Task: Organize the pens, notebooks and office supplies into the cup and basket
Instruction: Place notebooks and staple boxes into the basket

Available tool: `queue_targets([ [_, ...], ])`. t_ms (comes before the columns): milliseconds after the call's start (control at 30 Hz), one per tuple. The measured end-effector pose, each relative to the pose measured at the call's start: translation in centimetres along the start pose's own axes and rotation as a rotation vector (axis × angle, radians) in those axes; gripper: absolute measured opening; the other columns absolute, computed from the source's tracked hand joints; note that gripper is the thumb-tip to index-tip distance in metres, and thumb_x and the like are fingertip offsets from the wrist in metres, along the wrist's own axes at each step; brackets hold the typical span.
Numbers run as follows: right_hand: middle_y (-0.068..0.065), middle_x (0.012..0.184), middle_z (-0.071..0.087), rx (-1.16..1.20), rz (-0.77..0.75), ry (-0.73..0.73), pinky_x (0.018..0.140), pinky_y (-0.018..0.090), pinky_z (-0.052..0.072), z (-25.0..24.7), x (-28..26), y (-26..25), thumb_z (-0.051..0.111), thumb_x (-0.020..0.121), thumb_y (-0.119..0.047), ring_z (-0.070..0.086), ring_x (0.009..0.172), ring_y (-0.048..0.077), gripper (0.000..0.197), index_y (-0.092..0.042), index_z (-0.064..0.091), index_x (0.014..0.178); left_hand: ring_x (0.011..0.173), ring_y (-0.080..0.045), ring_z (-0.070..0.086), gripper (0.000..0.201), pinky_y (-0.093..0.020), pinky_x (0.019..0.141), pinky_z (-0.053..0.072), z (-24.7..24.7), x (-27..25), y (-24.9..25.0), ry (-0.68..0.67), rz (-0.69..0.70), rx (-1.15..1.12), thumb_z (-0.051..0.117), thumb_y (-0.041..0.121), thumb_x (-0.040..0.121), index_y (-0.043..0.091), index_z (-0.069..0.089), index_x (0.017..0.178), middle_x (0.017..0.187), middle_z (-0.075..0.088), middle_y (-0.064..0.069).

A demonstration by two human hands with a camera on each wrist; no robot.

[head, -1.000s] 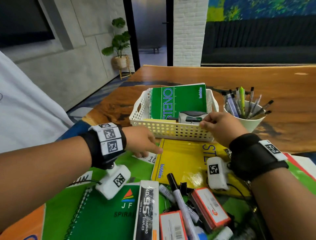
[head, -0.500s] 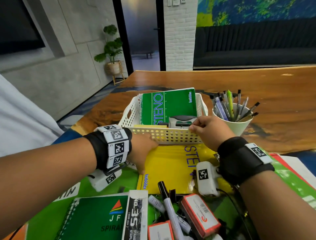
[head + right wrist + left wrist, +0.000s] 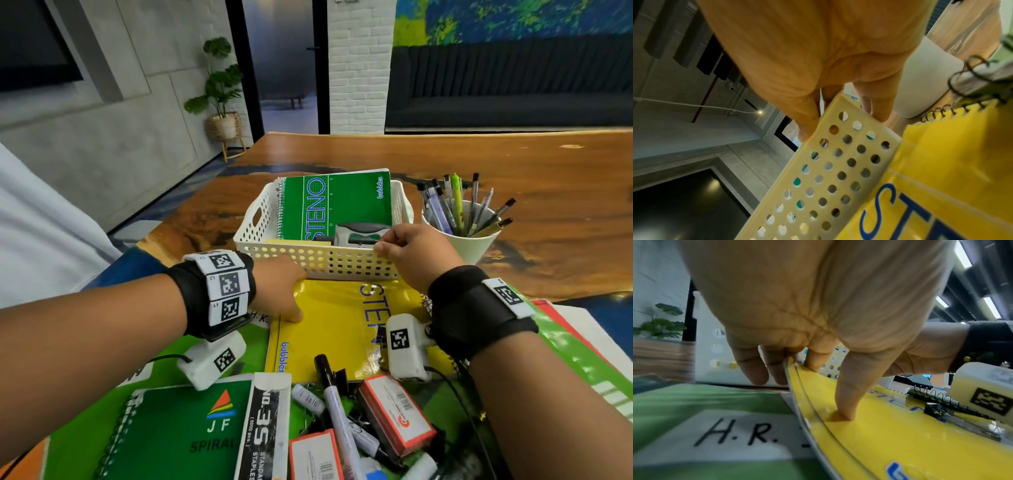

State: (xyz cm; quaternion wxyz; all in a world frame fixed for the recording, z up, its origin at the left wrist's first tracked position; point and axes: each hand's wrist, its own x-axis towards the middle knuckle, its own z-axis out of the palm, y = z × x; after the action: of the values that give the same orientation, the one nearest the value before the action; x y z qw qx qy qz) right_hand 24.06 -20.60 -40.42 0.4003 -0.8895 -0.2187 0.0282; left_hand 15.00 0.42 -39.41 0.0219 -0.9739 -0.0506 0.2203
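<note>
A yellow steno notebook [image 3: 335, 329] lies in front of the white perforated basket [image 3: 325, 265]. My left hand [image 3: 295, 308] grips its far left corner, thumb [image 3: 846, 395] pressing on the cover and fingers curled under the raised edge [image 3: 795, 386]. My right hand [image 3: 385, 248] pinches the basket's near rim [image 3: 838, 170] at its right end. Inside the basket a green steno notebook [image 3: 335, 205] leans, with a grey stapler [image 3: 359, 234] and a yellow pad [image 3: 298, 242] in front of it. The white cup [image 3: 469, 245] of pens [image 3: 457, 205] stands right of the basket.
Close to me lie a green spiral notebook [image 3: 178, 435], a staples box [image 3: 263, 431], a black-capped marker [image 3: 337, 411], red-edged boxes [image 3: 394, 414] and binder clips. A green folder labelled H.R. [image 3: 715, 426] lies under my left wrist. Folders [image 3: 582, 346] lie at right. The wooden table [image 3: 513, 164] extends beyond.
My left hand slid right off the green folder, took hold of the yellow notebook's corner and raised its edge. My right hand stays on the basket rim.
</note>
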Motion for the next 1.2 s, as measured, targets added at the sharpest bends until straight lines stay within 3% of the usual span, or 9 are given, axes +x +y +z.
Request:
queue_targets([
  [167, -0.002, 0.076, 0.063, 0.014, -0.005, 0.013, 0.055, 0.020, 0.037, 0.1, 0.2, 0.2, 0.061, 0.097, -0.027, 0.054, 0.068, 0.009, 0.017, -0.015, 0.069, 0.089, 0.125, -0.026, 0.050, 0.078, -0.038, 0.103, 0.048, 0.3, -0.1, 0.5, -0.035, -0.022, -0.049, 0.072, 0.040, 0.086, 0.022, 0.035, 0.151, 0.146, 0.036, -0.005],
  [300, -0.001, 0.076, 0.064, 0.024, -0.014, 0.019, 0.058, 0.022, 0.041, 0.2, 0.4, 0.5, 0.062, 0.097, -0.026, 0.055, 0.070, 0.010, 0.016, -0.014, 0.070, 0.089, 0.116, -0.021, 0.055, 0.074, -0.036, 0.097, 0.051, -0.1, -0.2, 0.4, 0.008, -0.010, -0.133, 0.079, 0.034, 0.080, 0.025, 0.041, 0.143, 0.137, 0.051, -0.001],
  [533, 0.001, 0.083, 0.067, 0.041, 0.014, 0.009, 0.070, 0.028, 0.048, -0.3, 0.4, 0.6, 0.060, 0.098, -0.028, 0.060, 0.078, 0.017, 0.018, -0.014, 0.070, 0.093, 0.120, -0.028, 0.045, 0.062, -0.044, 0.100, 0.046, -0.9, -1.1, 0.9, 0.128, 0.015, 0.008, 0.074, 0.040, 0.081, 0.030, 0.047, 0.136, 0.129, 0.043, -0.005],
  [767, 0.002, 0.101, 0.070, 0.165, 0.095, -0.051, 0.095, 0.034, 0.036, -1.8, -0.2, -0.3, 0.008, 0.096, -0.069, 0.059, 0.098, 0.019, 0.087, -0.016, 0.077, 0.097, 0.101, -0.020, 0.061, 0.028, -0.042, 0.088, 0.054, -4.1, -4.6, 0.1, 0.220, 0.067, -0.193, 0.059, 0.020, 0.096, 0.025, 0.058, 0.123, 0.117, 0.062, 0.000],
  [867, 0.012, 0.110, 0.067, 0.176, 0.115, -0.024, 0.093, 0.030, 0.029, -2.4, -0.9, -0.4, 0.001, 0.094, -0.067, 0.058, 0.104, 0.025, 0.087, -0.021, 0.069, 0.122, 0.094, -0.014, 0.061, 0.024, -0.035, 0.079, 0.054, -5.4, -6.1, -0.8, 0.289, 0.056, -0.220, 0.063, 0.020, 0.094, 0.032, 0.060, 0.115, 0.106, 0.064, 0.007],
  [933, 0.015, 0.093, 0.062, 0.158, 0.113, 0.012, 0.090, 0.029, 0.030, -2.4, -1.2, -0.5, 0.003, 0.098, -0.060, 0.057, 0.091, 0.022, 0.078, -0.020, 0.054, 0.140, 0.086, -0.004, 0.057, 0.020, -0.027, 0.068, 0.047, -6.4, -7.0, -1.6, 0.350, 0.048, -0.235, 0.064, 0.021, 0.094, 0.037, 0.058, 0.104, 0.095, 0.060, 0.014],
  [1067, 0.001, 0.080, 0.067, 0.311, 0.124, 0.036, 0.093, 0.038, 0.044, -2.1, -1.0, -0.3, -0.001, 0.086, -0.076, 0.063, 0.079, 0.012, 0.092, -0.020, 0.072, 0.085, 0.079, 0.001, 0.055, 0.020, -0.025, 0.063, 0.042, -9.1, -8.8, -3.5, 0.468, -0.011, -0.281, 0.067, 0.019, 0.093, 0.037, 0.058, 0.098, 0.088, 0.060, 0.017],
  [1133, -0.008, 0.079, 0.071, 0.385, 0.110, 0.018, 0.092, 0.038, 0.048, -2.0, -0.9, 0.0, 0.010, 0.098, -0.066, 0.065, 0.077, 0.003, 0.076, -0.025, 0.072, 0.079, 0.079, -0.007, 0.060, 0.018, -0.029, 0.067, 0.045, -11.1, -9.5, -5.0, 0.527, -0.061, -0.306, 0.067, 0.020, 0.093, 0.035, 0.060, 0.097, 0.090, 0.065, 0.013],
  [1200, -0.005, 0.093, 0.074, 0.290, 0.062, -0.037, 0.094, 0.038, 0.052, -2.1, -1.0, 0.0, 0.033, 0.106, -0.046, 0.067, 0.089, 0.011, 0.048, -0.022, 0.071, 0.089, 0.084, -0.016, 0.063, 0.015, -0.039, 0.080, 0.051, -13.0, -9.6, -6.5, 0.604, -0.107, -0.316, 0.068, 0.023, 0.093, 0.036, 0.060, 0.096, 0.093, 0.067, 0.008],
])
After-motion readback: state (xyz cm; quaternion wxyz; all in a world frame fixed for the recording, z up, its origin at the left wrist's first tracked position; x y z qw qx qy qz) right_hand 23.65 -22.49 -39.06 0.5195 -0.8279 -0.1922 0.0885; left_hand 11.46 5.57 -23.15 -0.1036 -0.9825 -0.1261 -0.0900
